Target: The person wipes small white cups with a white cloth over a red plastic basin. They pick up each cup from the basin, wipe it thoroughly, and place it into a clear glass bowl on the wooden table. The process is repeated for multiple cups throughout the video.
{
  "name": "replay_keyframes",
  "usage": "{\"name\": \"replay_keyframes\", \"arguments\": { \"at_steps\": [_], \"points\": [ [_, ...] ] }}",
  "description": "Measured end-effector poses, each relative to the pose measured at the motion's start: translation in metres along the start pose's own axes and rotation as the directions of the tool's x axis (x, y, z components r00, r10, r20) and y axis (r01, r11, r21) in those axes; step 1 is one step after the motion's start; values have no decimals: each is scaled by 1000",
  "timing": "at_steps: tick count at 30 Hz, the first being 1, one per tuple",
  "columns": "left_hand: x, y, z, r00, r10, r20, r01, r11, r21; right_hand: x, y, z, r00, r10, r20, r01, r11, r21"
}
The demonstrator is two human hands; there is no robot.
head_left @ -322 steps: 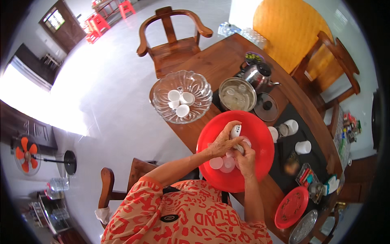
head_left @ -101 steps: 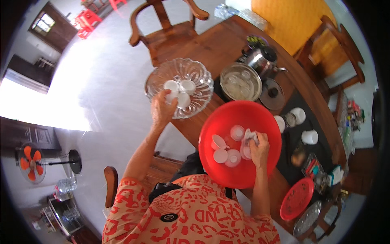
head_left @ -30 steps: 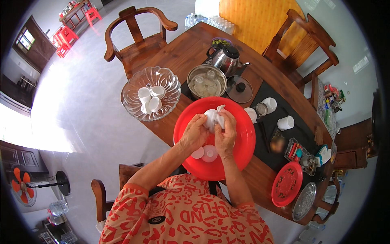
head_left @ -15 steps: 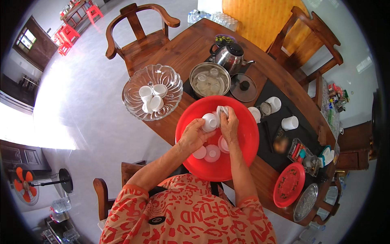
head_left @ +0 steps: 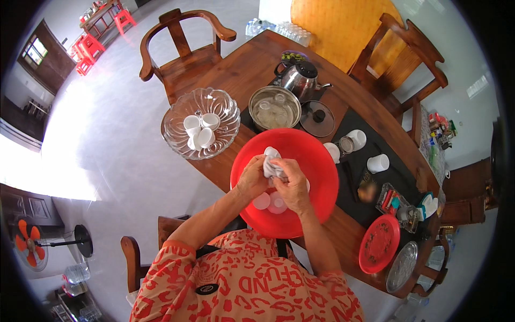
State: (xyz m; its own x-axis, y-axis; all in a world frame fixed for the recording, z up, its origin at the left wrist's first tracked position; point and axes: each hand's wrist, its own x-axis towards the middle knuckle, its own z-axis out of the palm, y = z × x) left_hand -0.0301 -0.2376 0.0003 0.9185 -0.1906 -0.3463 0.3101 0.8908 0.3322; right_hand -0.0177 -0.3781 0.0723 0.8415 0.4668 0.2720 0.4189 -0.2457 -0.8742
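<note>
Table (head_left: 244, 72), one: brown wood, bearing the items below.
Basin (head_left: 321, 182), one: red, round, at the near edge, under both hands.
Glass bowl (head_left: 177, 138), one: clear, fluted, left of the basin; holds four white cups (head_left: 210, 121).
Tray (head_left: 380, 244), one: red, to the right.
Pot (head_left: 255, 119), one: steel, just beyond the basin, clear pieces inside.
Kettle (head_left: 298, 83), one: steel, black lid, beside the pot.
Left hand (head_left: 254, 178): fingers curled, gripping the wrapped cup from the left.
Right hand (head_left: 291, 185): fingers bent, gripping the cloth from the right.
Cloth (head_left: 276, 170), one: white, bunched between the hands.
Wrapped cup (head_left: 271, 152), one: white, above the basin, partly hidden by the cloth.
Pale cups (head_left: 261, 201): at least two, in the basin below the hands.
</note>
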Motion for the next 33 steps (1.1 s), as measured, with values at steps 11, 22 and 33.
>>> {"name": "replay_keyframes", "arguments": {
  "at_steps": [11, 22, 33],
  "points": [
    [-14, 3, 42, 989, 141, -42, -135, 982, 131, 25, -15, 1, 983, -127, -132, 120, 991, -62],
    [-19, 3, 31, 980, 122, -156, -108, 990, 92, 34, 20, -12, 978, 48, -201, -39, 998, 50],
    [-8, 15, 22, 988, -49, -149, 49, 999, -3, 4, 83, 17, 976, 205, 81, -112, 777, -619]
  ]
}}
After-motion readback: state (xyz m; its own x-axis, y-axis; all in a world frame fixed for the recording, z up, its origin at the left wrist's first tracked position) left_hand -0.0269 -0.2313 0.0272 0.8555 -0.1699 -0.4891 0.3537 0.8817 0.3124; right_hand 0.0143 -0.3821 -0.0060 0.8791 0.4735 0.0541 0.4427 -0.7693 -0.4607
